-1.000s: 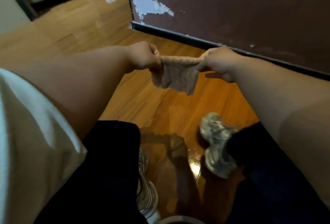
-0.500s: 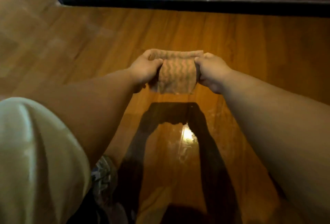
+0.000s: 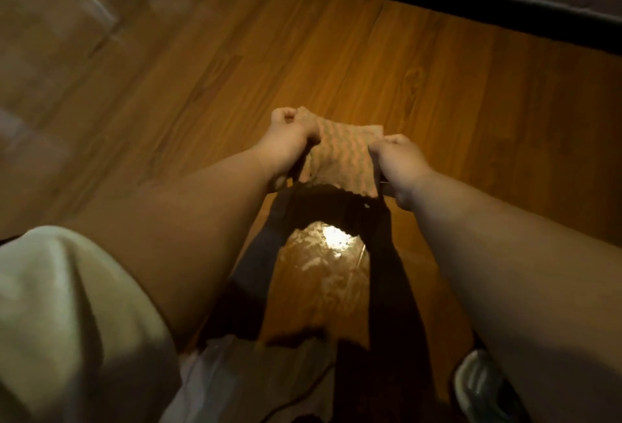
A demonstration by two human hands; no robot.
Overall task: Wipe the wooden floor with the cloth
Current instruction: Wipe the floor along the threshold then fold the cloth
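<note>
A small cloth [image 3: 343,156] with a wavy pink and grey pattern is stretched between both hands above the wooden floor [image 3: 235,62]. My left hand [image 3: 291,138] pinches its left edge with curled fingers. My right hand [image 3: 399,165] grips its right edge the same way. The cloth hangs low over the boards; whether its lower edge touches them I cannot tell. Dark shadows of my arms fall on the floor just below it.
A dark baseboard [image 3: 471,1] and wall run along the top right. A glossy patch [image 3: 331,247] on the floor reflects light between my arms. My shoe [image 3: 484,385] shows at the bottom right, a pale sleeve [image 3: 67,321] at the bottom left.
The view has tipped further down and rotated. Both hands have lowered the stretched cloth toward the floor, still holding its two edges.
</note>
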